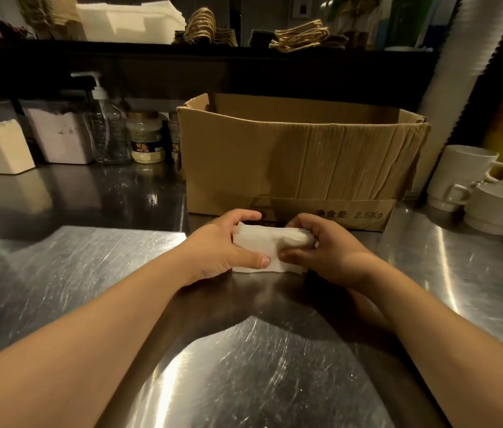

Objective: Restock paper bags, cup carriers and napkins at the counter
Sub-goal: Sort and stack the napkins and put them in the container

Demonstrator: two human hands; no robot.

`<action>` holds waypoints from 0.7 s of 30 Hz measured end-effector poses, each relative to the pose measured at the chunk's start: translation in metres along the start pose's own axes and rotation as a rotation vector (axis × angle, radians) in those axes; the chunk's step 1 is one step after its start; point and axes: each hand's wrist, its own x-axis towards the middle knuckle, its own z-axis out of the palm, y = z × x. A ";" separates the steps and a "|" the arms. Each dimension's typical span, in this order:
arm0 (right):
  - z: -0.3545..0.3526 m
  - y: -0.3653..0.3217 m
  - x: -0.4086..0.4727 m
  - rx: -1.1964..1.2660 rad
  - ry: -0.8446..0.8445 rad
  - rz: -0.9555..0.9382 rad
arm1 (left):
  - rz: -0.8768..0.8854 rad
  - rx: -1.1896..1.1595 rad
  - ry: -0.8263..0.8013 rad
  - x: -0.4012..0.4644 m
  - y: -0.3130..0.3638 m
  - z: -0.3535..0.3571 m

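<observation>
**Napkins in hand, shelf waiting**

Both hands meet at the centre of the frame over a stack of white napkins [270, 247], which sits on the steel counter [89, 273] just in front of the cardboard box [290, 156]. The left hand [222, 245] curls round the stack's left end, fingers over the top, thumb pressed along the near face. The right hand [324, 245] wraps the right end, fingers folded over the top and thumb tucked at the front. It's a firm two-handed grip, and the stack looks a little squeezed and uneven, so I'd say it is being squared up.

How far along? My read is somewhere in the middle. On the dark shelf [182, 52] along the top of the frame there is already a pile of white napkins [126, 21] at upper left, and brown paper bags [302, 37] with twine handles right of centre. Brown cardboard pieces [58, 13] at the far upper left may be cup carriers, though they're too dim to be sure. This bundle has yet to go up. What remains inside the box is hidden from here.

Writing: the box's lower flap reads "2.5Kg" after some Chinese characters. A jar [145, 137] left of the box carries a label, too small to read.
</observation>
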 end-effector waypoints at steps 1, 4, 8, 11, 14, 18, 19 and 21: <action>-0.001 0.002 0.000 0.025 -0.011 0.002 | -0.012 0.015 -0.011 0.000 0.000 0.000; -0.003 0.003 0.000 0.101 -0.037 0.039 | -0.052 0.057 0.018 -0.001 0.002 0.001; -0.008 0.000 0.002 -0.512 -0.054 0.247 | -0.063 0.087 0.090 0.001 0.000 0.001; -0.004 -0.005 0.000 -0.689 -0.127 0.284 | -0.060 0.083 0.064 0.000 -0.001 0.002; 0.003 -0.006 0.001 -0.657 -0.143 0.258 | -0.064 0.088 0.060 0.002 -0.002 0.005; 0.005 -0.003 0.004 -0.576 -0.091 0.225 | -0.054 0.150 0.082 0.002 0.002 0.008; 0.005 -0.001 0.006 -0.492 -0.060 0.218 | -0.057 0.147 0.093 0.001 0.003 0.008; 0.004 0.004 0.007 -0.189 0.012 0.198 | -0.054 0.082 0.104 0.000 0.003 0.008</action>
